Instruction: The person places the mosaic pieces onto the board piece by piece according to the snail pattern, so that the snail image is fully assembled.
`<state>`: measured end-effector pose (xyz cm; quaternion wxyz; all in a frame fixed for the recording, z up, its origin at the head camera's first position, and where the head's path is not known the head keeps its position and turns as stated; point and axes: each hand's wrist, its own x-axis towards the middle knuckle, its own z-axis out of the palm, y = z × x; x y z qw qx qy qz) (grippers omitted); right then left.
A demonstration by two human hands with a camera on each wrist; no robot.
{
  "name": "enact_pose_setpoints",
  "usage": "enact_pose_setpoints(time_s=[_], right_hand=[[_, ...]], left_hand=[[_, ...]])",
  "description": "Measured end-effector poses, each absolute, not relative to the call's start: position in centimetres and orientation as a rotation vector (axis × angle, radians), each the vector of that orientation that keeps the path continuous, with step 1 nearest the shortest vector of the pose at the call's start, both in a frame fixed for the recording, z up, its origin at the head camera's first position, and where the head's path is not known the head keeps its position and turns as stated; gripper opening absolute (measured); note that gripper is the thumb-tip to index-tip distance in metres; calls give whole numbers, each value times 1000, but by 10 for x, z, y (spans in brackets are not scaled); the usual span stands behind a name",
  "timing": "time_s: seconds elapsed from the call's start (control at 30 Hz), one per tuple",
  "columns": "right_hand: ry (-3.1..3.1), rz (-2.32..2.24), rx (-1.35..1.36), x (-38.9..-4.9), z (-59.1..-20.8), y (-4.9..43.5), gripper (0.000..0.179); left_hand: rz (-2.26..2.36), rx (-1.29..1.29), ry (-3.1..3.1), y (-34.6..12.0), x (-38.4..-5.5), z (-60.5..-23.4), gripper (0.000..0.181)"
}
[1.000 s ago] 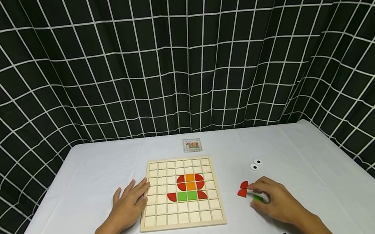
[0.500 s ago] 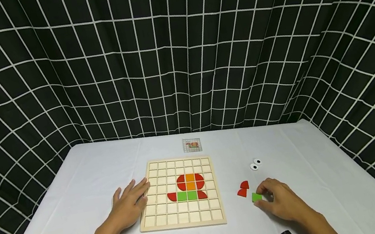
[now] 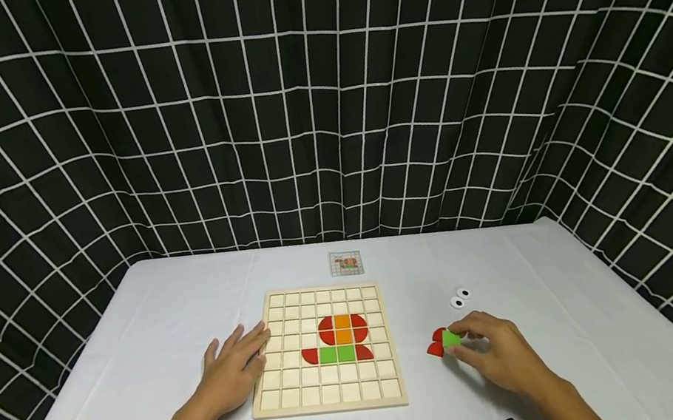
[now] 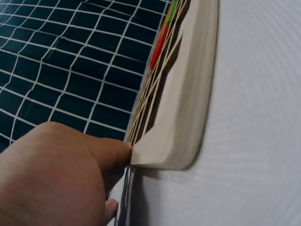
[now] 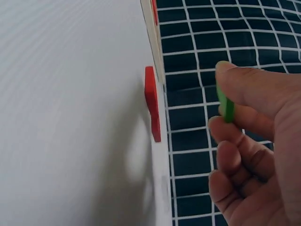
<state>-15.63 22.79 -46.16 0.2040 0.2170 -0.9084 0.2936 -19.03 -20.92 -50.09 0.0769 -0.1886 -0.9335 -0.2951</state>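
My right hand pinches a green square tile between thumb and fingers, lifted off the table in the right wrist view. In the head view the tile overlaps two red quarter-round pieces lying right of the board. My left hand lies with straight fingers at the left edge of the wooden grid board; the left wrist view has its thumb at the board's corner. Set in the grid are orange squares, green squares and red rounded pieces.
Two white eye pieces with black dots lie beyond the right hand. Behind the board sits a small picture card with a coloured grid design. A black curtain with white grid lines surrounds the white-covered table.
The right hand has lifted the green tile from the table and carried it slightly forward and left, over the loose red pieces. The left hand stays where it was.
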Motion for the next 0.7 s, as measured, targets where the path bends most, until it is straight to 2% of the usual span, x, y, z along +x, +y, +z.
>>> enact_pose_setpoints(time_s=[0.7], right_hand=[[-2386,966,809,-180,-432,153,28]], left_hand=[[-891,-563,-2780,-208,-188,-500,41]])
